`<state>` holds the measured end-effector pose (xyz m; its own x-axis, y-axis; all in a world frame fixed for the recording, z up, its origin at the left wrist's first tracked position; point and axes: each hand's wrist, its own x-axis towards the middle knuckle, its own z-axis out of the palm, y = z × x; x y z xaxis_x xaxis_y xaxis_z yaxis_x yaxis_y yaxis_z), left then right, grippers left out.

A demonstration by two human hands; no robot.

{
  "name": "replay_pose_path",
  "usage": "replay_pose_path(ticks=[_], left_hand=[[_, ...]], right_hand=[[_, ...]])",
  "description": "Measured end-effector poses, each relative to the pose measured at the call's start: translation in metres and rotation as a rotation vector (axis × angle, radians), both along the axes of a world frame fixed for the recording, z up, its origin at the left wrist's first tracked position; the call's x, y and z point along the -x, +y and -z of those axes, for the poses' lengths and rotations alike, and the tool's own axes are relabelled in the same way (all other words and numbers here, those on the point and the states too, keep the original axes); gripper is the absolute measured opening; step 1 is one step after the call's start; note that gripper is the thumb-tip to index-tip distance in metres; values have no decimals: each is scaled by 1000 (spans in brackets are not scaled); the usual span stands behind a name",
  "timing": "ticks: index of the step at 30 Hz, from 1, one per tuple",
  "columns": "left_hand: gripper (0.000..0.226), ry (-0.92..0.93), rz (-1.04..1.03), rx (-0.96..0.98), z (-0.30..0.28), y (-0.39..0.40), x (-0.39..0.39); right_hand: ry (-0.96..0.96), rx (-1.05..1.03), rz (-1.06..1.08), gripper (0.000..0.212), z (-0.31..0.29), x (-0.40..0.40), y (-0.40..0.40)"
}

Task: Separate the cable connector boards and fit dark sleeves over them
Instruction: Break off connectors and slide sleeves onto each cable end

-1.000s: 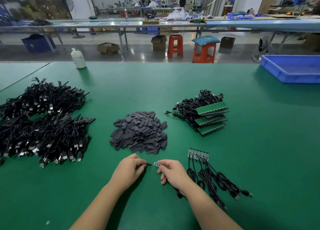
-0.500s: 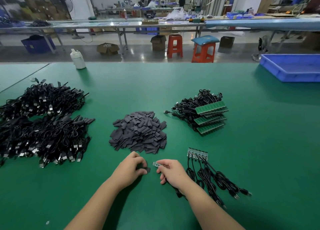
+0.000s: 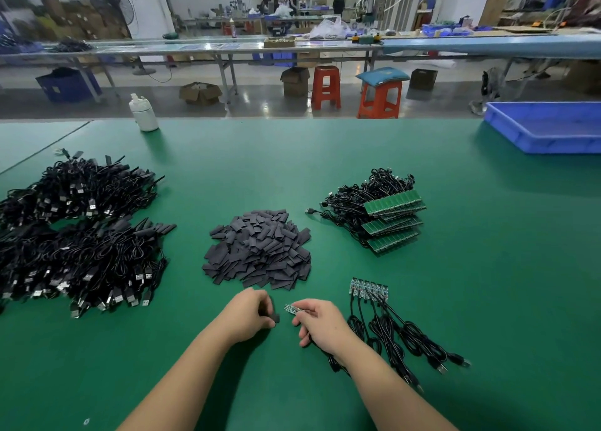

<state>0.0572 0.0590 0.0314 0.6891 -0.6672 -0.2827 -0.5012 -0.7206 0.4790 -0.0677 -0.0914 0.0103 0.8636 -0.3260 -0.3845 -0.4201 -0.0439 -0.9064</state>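
On the surface [image 3: 357, 157], a sleeve pile [image 3: 258, 250] lies at the middle. Finished cables [image 3: 78, 235] are heaped by the left edge, stacked board panels [image 3: 392, 224] sit right of the pile, a tray [image 3: 549, 128] occupies the far right corner, and a bottle [image 3: 144, 113] stands at the far edge.

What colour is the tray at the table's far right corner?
Blue. The tray shows clearly in the head view, the only view here.

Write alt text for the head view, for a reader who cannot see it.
Over a green table, the left hand pinches a dark sleeve and the right hand holds a small connector board, not yet joined. A sleeve pile lies beyond.
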Motion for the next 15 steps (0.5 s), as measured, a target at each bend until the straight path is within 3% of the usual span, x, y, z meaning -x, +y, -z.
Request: replay_pose_path(ticks=[6, 15], left_hand=[[15, 130, 7, 271, 1, -1, 14], [8, 199, -134, 401, 9, -10, 34]], right_hand=[[-5, -2, 49, 28, -1, -1, 1], [-43, -142, 154, 30, -2, 2, -1]])
